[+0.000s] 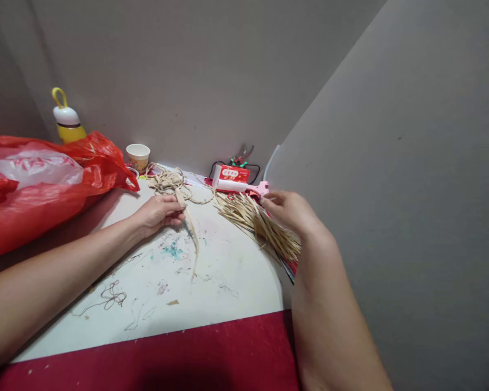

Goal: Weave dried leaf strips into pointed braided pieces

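Beige strip (192, 229): left hand (157, 213) pinching; right hand (294, 213): grip unclear; straw bundle (248, 217), right edge of table (244, 279): might fall if nudged.

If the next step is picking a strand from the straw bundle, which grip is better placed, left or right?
Probably right: the right grip is beside the straw bundle, whereas the left grip is farther away and holds a pale strip.

Pretty snug corner from where I'm standing tbh: plain grey back wall (212, 70), another grey wall (411, 179) on the right. White tabletop (244, 277) in front's kinda grubby, blue-green stains (172, 250) and all, deep red strip (167, 361) along the near side. Lighting's dullish.
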Motion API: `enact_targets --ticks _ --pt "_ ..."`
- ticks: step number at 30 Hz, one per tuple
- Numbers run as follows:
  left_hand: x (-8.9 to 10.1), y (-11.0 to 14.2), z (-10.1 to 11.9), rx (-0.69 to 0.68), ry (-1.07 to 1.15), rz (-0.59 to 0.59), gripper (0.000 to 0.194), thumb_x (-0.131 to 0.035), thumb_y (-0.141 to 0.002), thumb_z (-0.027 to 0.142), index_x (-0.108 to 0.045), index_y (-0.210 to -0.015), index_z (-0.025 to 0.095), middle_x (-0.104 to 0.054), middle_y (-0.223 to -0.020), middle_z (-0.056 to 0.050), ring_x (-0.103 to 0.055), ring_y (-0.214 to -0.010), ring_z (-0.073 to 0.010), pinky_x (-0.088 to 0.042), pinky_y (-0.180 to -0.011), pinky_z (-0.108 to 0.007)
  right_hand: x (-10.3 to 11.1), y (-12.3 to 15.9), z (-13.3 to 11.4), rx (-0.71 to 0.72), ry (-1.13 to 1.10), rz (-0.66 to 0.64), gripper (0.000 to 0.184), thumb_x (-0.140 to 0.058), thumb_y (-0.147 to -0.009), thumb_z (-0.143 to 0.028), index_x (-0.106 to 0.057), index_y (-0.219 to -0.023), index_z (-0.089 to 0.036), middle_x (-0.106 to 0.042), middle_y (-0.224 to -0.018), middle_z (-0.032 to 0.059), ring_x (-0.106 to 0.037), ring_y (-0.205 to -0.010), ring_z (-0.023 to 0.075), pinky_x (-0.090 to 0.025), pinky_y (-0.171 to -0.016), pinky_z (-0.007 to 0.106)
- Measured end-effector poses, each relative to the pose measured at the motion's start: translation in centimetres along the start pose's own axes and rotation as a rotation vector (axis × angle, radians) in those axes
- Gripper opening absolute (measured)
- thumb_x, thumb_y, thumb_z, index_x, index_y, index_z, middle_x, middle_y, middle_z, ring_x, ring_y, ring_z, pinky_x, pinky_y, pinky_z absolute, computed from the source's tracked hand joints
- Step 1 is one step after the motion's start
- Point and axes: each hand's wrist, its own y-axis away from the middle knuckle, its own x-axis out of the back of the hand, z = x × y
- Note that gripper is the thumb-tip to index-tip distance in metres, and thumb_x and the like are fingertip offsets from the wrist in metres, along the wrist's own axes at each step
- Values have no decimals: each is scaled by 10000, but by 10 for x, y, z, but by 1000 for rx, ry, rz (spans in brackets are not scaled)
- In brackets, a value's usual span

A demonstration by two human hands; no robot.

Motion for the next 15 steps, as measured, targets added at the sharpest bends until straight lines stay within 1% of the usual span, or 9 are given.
enact_targets --ticks 2,3,5,7,8,9,11,13,15 --pt "0 1 -1 15 0 -52 123 -761 -691 119 -643 -712 88 -639 -641 -43 -641 -581 -108 -547 -543 -196 -7 8 -23 64 -223 78 272 -579 -787 -356 -730 -896 -158 -741 -861 116 -674 -773 219 -479 -686 303" --pt "-1 2 -2 15 -4 -78 124 -766 -689 122 -652 -723 86 -639 -641 -41 -642 -585 -109 -548 -550 -198 -13 14 -37 101 -367 56 280 -575 -796 -373 -720 -887 -151 -737 -837 109 -674 -759 210 -488 -674 297" --pt "-2 4 -3 0 -20 -134 142 -778 -687 145 -652 -723 89 -633 -619 -35 -628 -563 -101 -536 -542 -195 -28 27 -66 161 -634 -117 296 -599 -787 -420 -700 -853 -150 -720 -773 85 -670 -691 186 -494 -613 272" --pt "-3 7 -5 -22 -44 -189 166 -781 -693 175 -637 -708 95 -627 -589 -31 -606 -527 -90 -516 -526 -188 -46 39 -89 188 -782 -335 309 -651 -749 -453 -682 -813 -152 -702 -735 61 -652 -616 160 -485 -552 250" --pt "-4 8 -6 -33 -56 -210 179 -779 -697 184 -622 -695 98 -624 -575 -30 -593 -506 -84 -499 -510 -181 -55 43 -98 189 -824 -410 314 -678 -724 -460 -673 -792 -153 -690 -713 49 -635 -581 146 -475 -526 240" --pt "-5 9 -6 -42 -70 -226 194 -776 -698 185 -601 -681 103 -621 -562 -29 -581 -486 -79 -482 -492 -175 -64 47 -103 181 -859 -448 317 -700 -703 -462 -665 -773 -155 -676 -688 36 -611 -549 131 -463 -502 231" --pt "-7 11 -7 -51 -100 -243 222 -774 -690 164 -556 -678 121 -621 -549 -24 -573 -462 -80 -457 -469 -172 -76 51 -108 140 -930 -449 319 -733 -666 -458 -650 -749 -161 -637 -620 4 -546 -487 101 -435 -455 215" --pt "-8 12 -8 -57 -125 -242 258 -774 -674 130 -517 -700 142 -625 -548 -16 -581 -458 -91 -453 -463 -179 -83 52 -107 92 -994 -425 313 -757 -638 -444 -635 -722 -168 -600 -563 -21 -499 -450 84 -421 -428 205" --pt "-9 12 -9 -55 -136 -239 269 -757 -676 100 -498 -723 153 -634 -558 -14 -593 -468 -99 -464 -475 -189 -84 51 -104 51 -1039 -434 311 -780 -608 -427 -625 -691 -170 -591 -542 -27 -505 -448 84 -433 -427 204"
